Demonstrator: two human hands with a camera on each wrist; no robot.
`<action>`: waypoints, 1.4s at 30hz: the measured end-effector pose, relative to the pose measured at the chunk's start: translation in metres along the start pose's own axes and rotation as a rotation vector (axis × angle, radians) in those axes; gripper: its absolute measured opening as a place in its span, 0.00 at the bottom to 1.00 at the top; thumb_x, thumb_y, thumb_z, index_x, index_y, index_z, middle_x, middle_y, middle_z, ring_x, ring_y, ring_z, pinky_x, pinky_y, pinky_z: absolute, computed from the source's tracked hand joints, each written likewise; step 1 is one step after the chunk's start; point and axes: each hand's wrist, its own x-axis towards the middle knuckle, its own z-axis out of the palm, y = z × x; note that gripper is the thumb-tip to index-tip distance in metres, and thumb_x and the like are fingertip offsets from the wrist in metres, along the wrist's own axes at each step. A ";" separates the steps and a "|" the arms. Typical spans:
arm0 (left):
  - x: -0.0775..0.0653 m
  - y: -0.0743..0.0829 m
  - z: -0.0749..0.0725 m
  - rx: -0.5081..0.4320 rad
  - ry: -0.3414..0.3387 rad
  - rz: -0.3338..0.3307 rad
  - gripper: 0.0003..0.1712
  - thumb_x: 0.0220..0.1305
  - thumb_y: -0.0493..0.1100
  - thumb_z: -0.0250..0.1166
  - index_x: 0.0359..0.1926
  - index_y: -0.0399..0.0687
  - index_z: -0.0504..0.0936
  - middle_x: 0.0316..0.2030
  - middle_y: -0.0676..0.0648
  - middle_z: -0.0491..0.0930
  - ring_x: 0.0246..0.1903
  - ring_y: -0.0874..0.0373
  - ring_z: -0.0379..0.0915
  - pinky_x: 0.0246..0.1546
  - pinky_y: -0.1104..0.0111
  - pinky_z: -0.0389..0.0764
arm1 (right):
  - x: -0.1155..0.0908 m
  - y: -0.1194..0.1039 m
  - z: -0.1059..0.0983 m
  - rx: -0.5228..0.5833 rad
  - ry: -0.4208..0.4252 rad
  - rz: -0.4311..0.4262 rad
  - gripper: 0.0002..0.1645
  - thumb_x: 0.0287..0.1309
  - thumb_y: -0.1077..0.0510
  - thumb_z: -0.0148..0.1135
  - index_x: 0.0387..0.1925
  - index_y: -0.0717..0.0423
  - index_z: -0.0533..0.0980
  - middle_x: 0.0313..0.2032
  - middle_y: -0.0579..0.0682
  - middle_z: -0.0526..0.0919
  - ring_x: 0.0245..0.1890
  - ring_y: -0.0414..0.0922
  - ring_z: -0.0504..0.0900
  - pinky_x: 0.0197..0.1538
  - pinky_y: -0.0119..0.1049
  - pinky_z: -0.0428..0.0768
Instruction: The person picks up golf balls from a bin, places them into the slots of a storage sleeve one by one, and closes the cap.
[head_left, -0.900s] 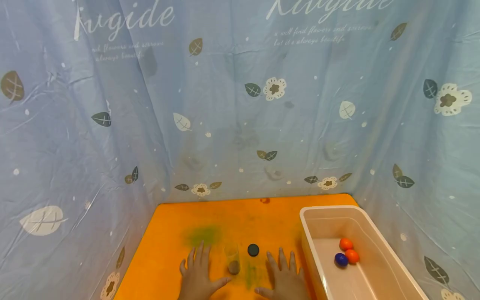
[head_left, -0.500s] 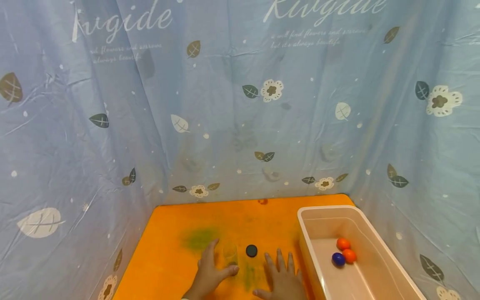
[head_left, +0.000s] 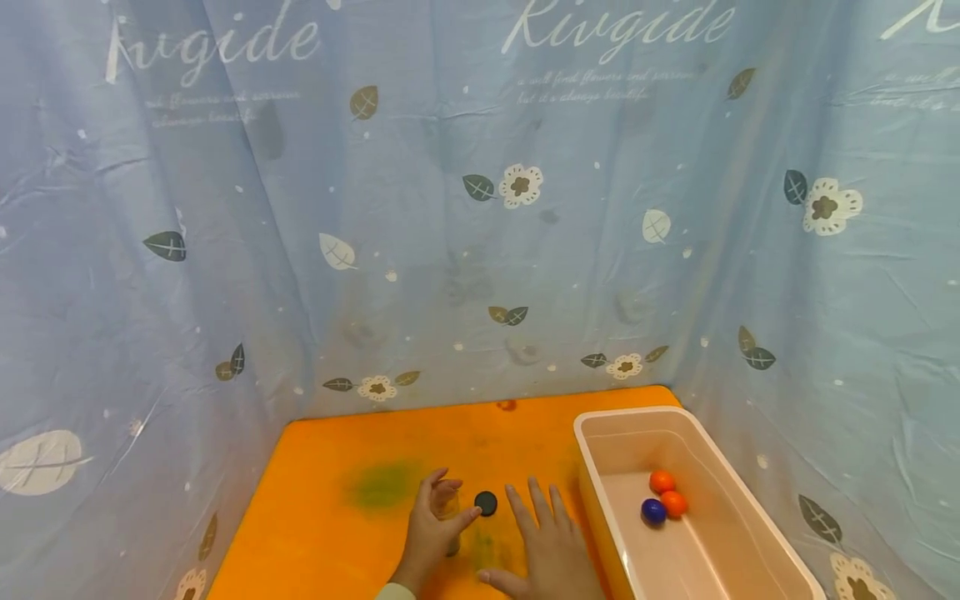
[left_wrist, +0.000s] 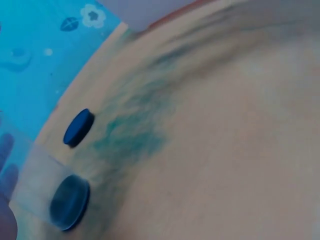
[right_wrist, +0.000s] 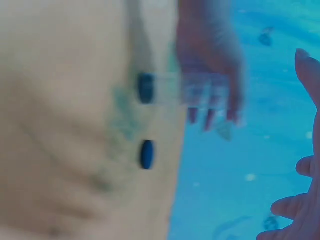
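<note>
A clear cylindrical jar (left_wrist: 40, 175) with a dark bottom stands upright on the orange table (head_left: 322, 500). My left hand (head_left: 433, 533) has its fingers and thumb curved around the jar's upper part. Through the transparent wall, the left wrist view shows some of those fingers. Just right of the jar lies a round black lid (head_left: 486, 503), flat on the table and apart from both hands. My right hand (head_left: 553, 546) is spread with straight fingers, between the lid and the bin, holding nothing.
A pale plastic bin (head_left: 609, 508) stands on the right side of the table. Inside it lie two orange balls (head_left: 662, 482) and one blue ball (head_left: 653, 512). A blue patterned curtain (head_left: 450, 250) encloses the back and sides. Green smudges (head_left: 382, 485) mark the tabletop.
My left hand has turned from spread beside the jar to curving around it. The right hand stays spread. The head view has shifted, so the scene sits farther left.
</note>
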 end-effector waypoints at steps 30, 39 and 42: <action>-0.018 0.029 0.001 0.001 -0.140 -0.013 0.17 0.68 0.34 0.77 0.51 0.44 0.80 0.49 0.38 0.83 0.45 0.49 0.88 0.45 0.62 0.89 | 0.051 0.093 -0.136 0.425 0.151 0.117 0.66 0.65 0.37 0.79 0.89 0.41 0.48 0.81 0.64 0.54 0.72 0.68 0.67 0.63 0.74 0.73; -0.028 0.058 0.008 0.009 -0.255 0.109 0.15 0.67 0.34 0.78 0.49 0.45 0.81 0.42 0.39 0.82 0.40 0.52 0.87 0.44 0.64 0.89 | 0.057 0.145 -0.130 0.512 0.026 0.212 0.64 0.65 0.35 0.77 0.88 0.50 0.51 0.78 0.68 0.63 0.58 0.64 0.80 0.54 0.59 0.85; -0.034 0.069 0.011 0.000 -0.303 0.134 0.15 0.67 0.36 0.78 0.48 0.49 0.80 0.42 0.39 0.83 0.39 0.56 0.88 0.41 0.64 0.89 | 0.055 0.158 -0.124 0.536 -0.024 0.263 0.66 0.65 0.35 0.78 0.88 0.53 0.51 0.77 0.71 0.62 0.53 0.61 0.82 0.46 0.50 0.87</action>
